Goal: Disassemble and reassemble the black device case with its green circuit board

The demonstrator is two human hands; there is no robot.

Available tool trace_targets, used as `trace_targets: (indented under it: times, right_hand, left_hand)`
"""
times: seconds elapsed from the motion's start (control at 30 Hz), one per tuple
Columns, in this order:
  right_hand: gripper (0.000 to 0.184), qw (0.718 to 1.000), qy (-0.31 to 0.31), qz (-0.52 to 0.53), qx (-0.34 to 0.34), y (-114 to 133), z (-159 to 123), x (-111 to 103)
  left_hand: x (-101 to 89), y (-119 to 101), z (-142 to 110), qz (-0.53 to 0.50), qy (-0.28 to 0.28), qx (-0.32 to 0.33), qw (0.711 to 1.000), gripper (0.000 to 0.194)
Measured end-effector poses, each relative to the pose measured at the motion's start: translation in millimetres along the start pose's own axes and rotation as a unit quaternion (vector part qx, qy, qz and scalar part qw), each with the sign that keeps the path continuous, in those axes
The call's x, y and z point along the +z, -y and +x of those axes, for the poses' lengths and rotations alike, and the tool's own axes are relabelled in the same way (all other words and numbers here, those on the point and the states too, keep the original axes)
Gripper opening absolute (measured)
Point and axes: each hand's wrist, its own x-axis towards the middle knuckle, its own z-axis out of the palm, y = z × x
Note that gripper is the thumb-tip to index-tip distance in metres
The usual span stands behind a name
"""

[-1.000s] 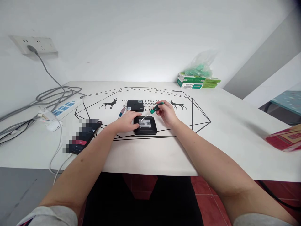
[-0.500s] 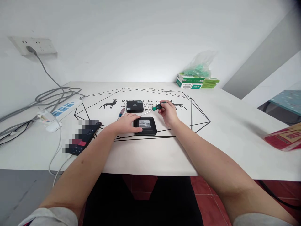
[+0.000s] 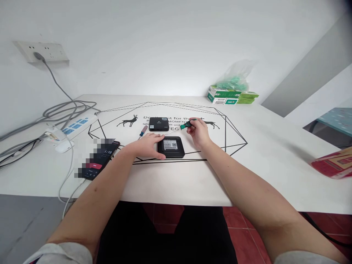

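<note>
A small black box with a white label lies flat on the white table. My left hand rests against the box's left edge, fingers curled along it. My right hand is just right of and behind the box, closed on a green-handled screwdriver whose thin shaft points down-left toward the box. A second black box sits just behind the first. A blue and red screwdriver lies on the table beside my left hand.
A dark phone lies at the left with a cable. A power strip, a white adapter and grey cables crowd the far left. Green and white cartons under a plastic bag sit at the back right. A red box lies at the right edge.
My right hand has drawn the green screwdriver back and to the right, so its tip has left the label of the near box. My left hand has stayed on the box's left edge.
</note>
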Motion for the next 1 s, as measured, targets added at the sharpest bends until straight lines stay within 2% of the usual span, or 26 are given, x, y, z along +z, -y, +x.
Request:
trace_targets:
  times: [0.07, 0.17, 0.3, 0.4, 0.47, 0.6, 0.83, 1.0]
  right_hand:
    - [0.026, 1.0, -0.005, -0.003, 0.004, -1, 2, -1]
    - [0.029, 1.0, -0.003, -0.012, 0.021, -3, 3, -1]
    - [0.029, 0.996, 0.038, -0.042, 0.065, -6, 0, 3]
    - [0.028, 0.992, 0.068, -0.069, 0.081, -9, -5, 7]
    - [0.031, 0.99, 0.081, -0.082, 0.084, -12, -8, 8]
    - [0.038, 0.985, 0.11, -0.101, 0.084, -17, -9, 9]
    - [0.045, 0.972, 0.164, -0.167, 0.034, -24, -8, 7]
    - [0.047, 0.973, 0.168, -0.157, 0.04, -23, -9, 8]
  left_hand:
    - [-0.6, 1, -1, 0.003, -0.003, 0.0, 1.0, 0.118]
    - [-1.3, 4, -1, -0.014, -0.051, 0.001, 0.999, 0.116]
    - [-4.5, 10, 4, 0.001, -0.179, -0.041, 0.983, 0.07]
    - [-7.5, 14, 9, 0.07, -0.228, -0.123, 0.963, 0.059]
    - [-8.0, 14, 10, 0.099, -0.229, -0.155, 0.956, 0.053]
    - [-4.2, 11, 11, 0.112, -0.22, -0.177, 0.953, 0.05]
    - [4.8, 9, 16, 0.117, -0.207, -0.162, 0.958, 0.052]
    - [5.8, 9, 16, 0.104, -0.201, -0.148, 0.963, 0.054]
